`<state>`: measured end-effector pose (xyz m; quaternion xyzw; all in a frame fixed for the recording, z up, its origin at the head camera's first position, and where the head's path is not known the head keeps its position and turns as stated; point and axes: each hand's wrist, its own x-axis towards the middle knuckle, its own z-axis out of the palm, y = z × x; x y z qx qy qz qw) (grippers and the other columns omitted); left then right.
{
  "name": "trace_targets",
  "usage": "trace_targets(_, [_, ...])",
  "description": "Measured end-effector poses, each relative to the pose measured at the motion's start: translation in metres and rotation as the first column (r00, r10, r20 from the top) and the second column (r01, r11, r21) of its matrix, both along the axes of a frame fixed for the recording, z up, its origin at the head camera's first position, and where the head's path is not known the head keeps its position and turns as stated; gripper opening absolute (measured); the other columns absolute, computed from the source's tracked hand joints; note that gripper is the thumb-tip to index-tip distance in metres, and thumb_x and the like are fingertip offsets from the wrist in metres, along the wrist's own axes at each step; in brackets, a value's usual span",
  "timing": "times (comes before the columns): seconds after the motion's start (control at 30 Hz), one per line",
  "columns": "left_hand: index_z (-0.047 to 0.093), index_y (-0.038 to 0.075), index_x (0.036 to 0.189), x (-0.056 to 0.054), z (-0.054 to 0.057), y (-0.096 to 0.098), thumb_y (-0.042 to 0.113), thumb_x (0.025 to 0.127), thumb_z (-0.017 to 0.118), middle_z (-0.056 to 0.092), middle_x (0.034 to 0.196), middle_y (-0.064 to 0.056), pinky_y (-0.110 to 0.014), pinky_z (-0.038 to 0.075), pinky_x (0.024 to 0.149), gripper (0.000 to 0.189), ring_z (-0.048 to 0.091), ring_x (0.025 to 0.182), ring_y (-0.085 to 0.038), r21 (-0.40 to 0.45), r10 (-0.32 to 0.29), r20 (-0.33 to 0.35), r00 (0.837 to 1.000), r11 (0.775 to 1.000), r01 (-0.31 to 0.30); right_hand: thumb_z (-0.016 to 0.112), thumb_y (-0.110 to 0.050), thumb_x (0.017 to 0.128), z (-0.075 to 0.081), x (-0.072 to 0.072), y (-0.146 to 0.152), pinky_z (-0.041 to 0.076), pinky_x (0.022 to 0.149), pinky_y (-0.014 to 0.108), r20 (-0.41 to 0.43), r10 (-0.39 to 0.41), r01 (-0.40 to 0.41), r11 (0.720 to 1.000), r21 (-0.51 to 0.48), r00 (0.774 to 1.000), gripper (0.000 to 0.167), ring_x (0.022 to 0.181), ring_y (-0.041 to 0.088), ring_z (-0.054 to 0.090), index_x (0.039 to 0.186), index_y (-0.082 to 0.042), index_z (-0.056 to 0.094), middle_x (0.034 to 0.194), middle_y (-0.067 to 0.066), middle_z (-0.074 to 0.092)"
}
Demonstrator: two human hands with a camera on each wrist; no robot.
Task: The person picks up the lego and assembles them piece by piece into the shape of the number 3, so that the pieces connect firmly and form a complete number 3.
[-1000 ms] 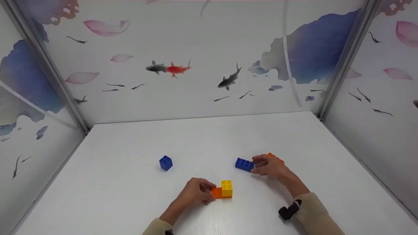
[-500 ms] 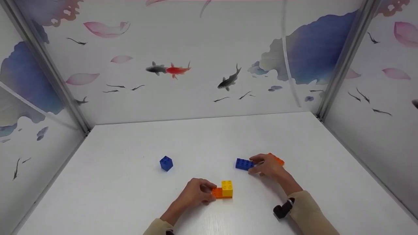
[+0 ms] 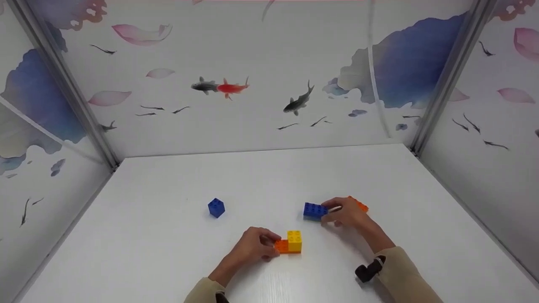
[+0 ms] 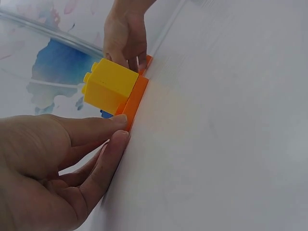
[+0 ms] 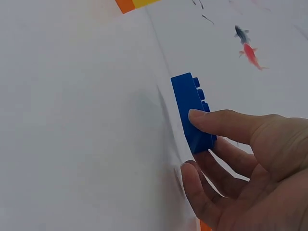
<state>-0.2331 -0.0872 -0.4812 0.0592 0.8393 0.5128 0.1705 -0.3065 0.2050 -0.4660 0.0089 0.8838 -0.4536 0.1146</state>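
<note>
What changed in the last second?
The right hand has moved slightly left over the right end of the oblong blue plastic brick, which it pinches and has turned a little squarer to the view. Can't tell if lifted. Unchanged: the left hand gripping the flat orange plastic brick under the square yellow plastic brick; the small blue plastic brick; the rightmost orange plastic brick.

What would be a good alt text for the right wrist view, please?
A right hand grips a studded blue brick. An orange piece and a yellow brick peek in at the top edge; painted fish decorate the wall, upper right.
</note>
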Motion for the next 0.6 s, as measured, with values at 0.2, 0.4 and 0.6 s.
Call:
trace_targets(0.2, [0.075, 0.011, 0.111, -0.001, 0.0, 0.0, 0.001, 0.082, 0.078, 0.068, 0.1, -0.003, -0.025, 0.059, 0.071, 0.03, 0.061, 0.076, -0.016, 0.003, -0.007, 0.008, 1.0, 1.0, 0.007, 0.08, -0.02, 0.085, 0.014, 0.007, -0.006, 0.06, 0.085, 0.031, -0.021, 0.028, -0.029, 0.999, -0.042, 0.999, 0.044, 0.102, 0.022, 0.062, 0.127, -0.015, 0.068, 0.128, 0.011, 0.065])
trace_targets(0.4, [0.075, 0.011, 0.111, -0.002, 0.0, 0.0, 0.0, 0.083, 0.077, 0.069, 0.1, -0.004, -0.025, 0.06, 0.071, 0.03, 0.061, 0.076, -0.017, 0.002, -0.002, 0.014, 1.0, 1.0, 0.002, 0.08, -0.022, 0.085, 0.03, 0.016, -0.016, 0.059, 0.089, 0.033, -0.051, 0.047, -0.05, 0.998, -0.047, 0.998, 0.044, 0.102, 0.022, 0.063, 0.127, -0.016, 0.067, 0.126, 0.01, 0.065])
trace_targets(0.6, [0.075, 0.011, 0.111, -0.001, 0.0, 0.0, 0.0, 0.082, 0.078, 0.068, 0.099, -0.003, -0.024, 0.059, 0.07, 0.031, 0.061, 0.077, -0.017, 0.002, 0.001, 0.011, 1.0, 1.0, -0.001, 0.081, -0.024, 0.084, 0.039, 0.026, -0.024, 0.06, 0.087, 0.033, -0.078, 0.071, -0.076, 0.995, -0.06, 0.994, 0.044, 0.098, 0.02, 0.064, 0.125, -0.015, 0.068, 0.122, 0.009, 0.067])
